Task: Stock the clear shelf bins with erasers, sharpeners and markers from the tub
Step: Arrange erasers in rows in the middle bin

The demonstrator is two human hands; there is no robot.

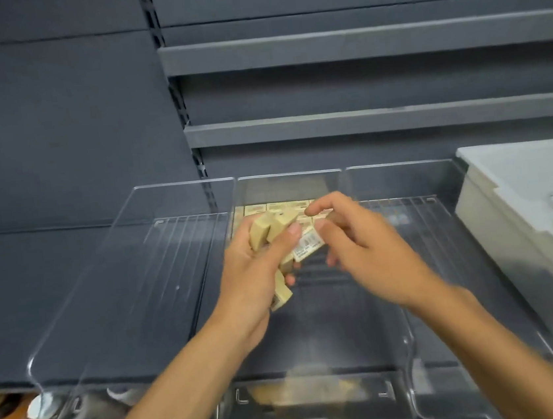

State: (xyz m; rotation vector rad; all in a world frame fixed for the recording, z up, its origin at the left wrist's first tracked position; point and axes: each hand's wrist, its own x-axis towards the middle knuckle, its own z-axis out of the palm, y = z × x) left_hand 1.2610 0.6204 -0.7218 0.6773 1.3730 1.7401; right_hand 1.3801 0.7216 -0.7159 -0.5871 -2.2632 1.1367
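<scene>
The left hand (255,273) grips a bunch of erasers (264,233). The right hand (366,250) pinches one labelled eraser (306,245) from it, both over the middle bin (318,342). It would be best to draw that one free without loosening the rest, then lay it flat against the row (278,206) at the bin's back. The tub (510,217) stands to the right, and dark shelves (352,44) rise behind.

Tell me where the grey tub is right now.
In the head view, the grey tub sits at the far right edge, just right of the rightmost clear bin, partly cut off by the frame.
</scene>
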